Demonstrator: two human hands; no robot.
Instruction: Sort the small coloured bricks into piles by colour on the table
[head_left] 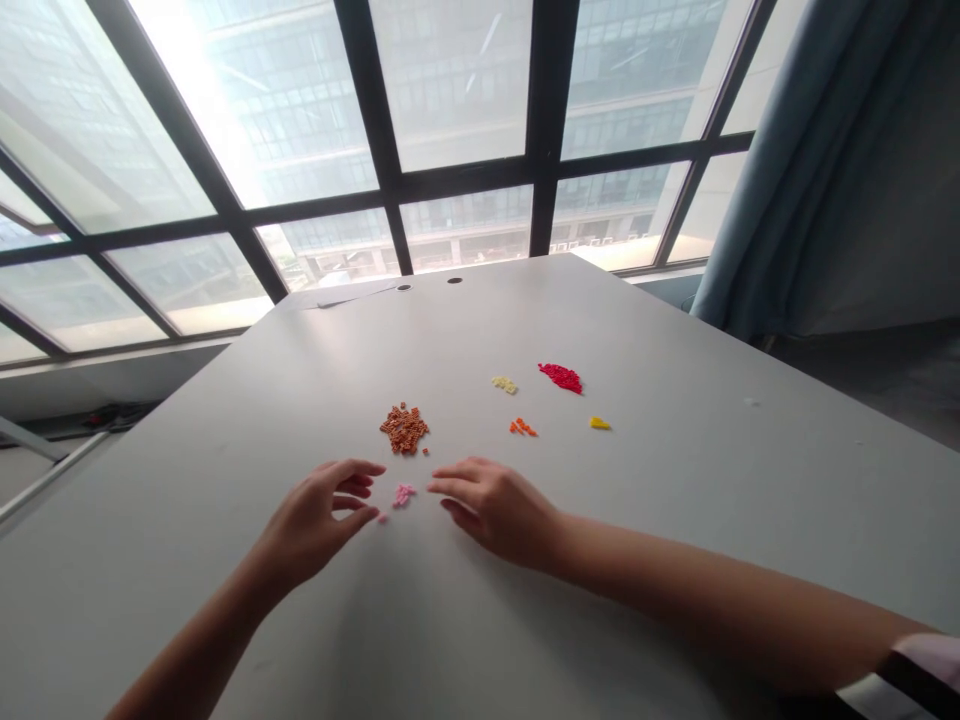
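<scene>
Both my hands rest low over a grey table (675,480), either side of a small pink bead pile (403,493). My left hand (319,520) has its fingers loosely curled and apart, its thumb tip next to a stray pink bead (382,518). My right hand (491,505) lies palm down with fingers stretched toward the pink pile, holding nothing I can see. Just beyond the hands sits a larger brown bead pile (404,428).
Farther back lie small piles of beads: orange (522,428), yellow (599,423), pale cream (504,384) and red (560,377). A large black-framed window (390,190) runs behind the table. A blue curtain (787,170) hangs at the right.
</scene>
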